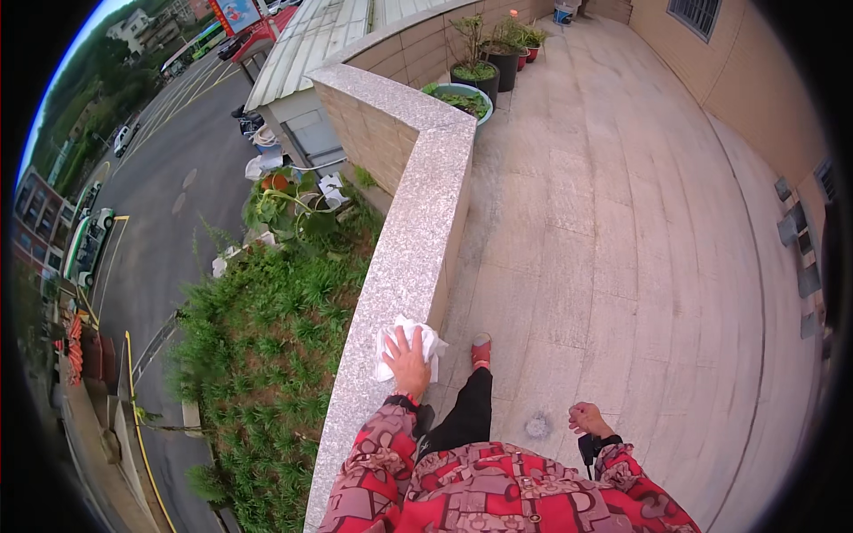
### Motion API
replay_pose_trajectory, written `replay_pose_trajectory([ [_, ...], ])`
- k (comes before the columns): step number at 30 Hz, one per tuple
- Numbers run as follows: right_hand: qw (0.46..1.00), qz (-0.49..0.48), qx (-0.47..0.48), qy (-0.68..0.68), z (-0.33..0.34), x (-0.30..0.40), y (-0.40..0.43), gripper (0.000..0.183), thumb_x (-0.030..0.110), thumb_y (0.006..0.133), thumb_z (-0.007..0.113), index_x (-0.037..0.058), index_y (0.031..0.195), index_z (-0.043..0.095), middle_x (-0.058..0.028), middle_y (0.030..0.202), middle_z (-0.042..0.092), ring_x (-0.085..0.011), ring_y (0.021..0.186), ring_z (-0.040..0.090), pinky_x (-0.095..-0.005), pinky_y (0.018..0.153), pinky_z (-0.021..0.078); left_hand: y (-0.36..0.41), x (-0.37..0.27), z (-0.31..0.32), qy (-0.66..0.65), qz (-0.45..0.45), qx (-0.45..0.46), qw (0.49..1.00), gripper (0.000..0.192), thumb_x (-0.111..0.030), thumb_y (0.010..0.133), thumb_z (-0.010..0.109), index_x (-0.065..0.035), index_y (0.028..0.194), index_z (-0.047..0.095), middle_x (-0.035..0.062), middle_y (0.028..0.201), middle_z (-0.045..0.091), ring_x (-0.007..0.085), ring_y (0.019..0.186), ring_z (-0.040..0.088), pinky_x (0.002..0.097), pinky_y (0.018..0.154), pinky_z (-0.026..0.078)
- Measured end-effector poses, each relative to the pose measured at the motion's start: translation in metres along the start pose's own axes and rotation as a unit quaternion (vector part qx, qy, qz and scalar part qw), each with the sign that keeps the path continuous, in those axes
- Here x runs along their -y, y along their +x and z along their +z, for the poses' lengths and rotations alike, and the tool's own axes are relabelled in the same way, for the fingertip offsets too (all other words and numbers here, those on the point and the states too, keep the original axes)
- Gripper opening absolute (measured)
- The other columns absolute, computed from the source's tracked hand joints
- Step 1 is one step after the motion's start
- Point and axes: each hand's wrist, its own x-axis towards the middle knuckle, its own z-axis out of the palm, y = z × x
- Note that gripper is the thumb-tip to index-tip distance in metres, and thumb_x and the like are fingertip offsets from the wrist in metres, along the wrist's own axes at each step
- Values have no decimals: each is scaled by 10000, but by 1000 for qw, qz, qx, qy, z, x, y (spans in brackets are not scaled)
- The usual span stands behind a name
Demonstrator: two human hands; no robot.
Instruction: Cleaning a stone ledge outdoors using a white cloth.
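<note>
A crumpled white cloth [434, 346] lies on the speckled granite top of a low wall [426, 206], near its inner edge. My left hand [408, 363] presses down on this cloth with its fingers spread. Off to the right, over the stone-paved floor, my right hand [588, 420] hangs in the air with its fingers loosely curled. It touches nothing, and whether something small is inside it cannot be seen. A black strap with a dark device sits at the right wrist. One foot in a red shoe [481, 352] stands beside the wall.
Potted plants [474, 74] and a pale blue tub of greenery [488, 113] stand along the wall's far part. Beyond the wall, planted ground [286, 353] and a road with vehicles lie lower down. Grey blocks [793, 223] line the building at right. The paving bears a whitish patch [537, 425].
</note>
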Motion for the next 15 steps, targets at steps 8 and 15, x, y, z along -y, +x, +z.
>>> replay_pose_trajectory([
  [8,995,60,29,68,-92,45,83,273,146,786,518,-26,995,479,-231,781,579,-321,618,610,-423,508,522,158,-76,5,-33,1,-18,999,635,-150,687,595,-236,1263,341,147,1344,229,416,1235,170,613,923,188],
  [15,907,-270,42,-321,-181,26,206,202,188,738,526,-1,790,574,-165,720,600,-296,676,576,-388,627,458,253,-113,5,-52,-35,31,998,602,-126,706,547,-238,1261,344,135,1351,209,417,1236,164,619,911,201],
])
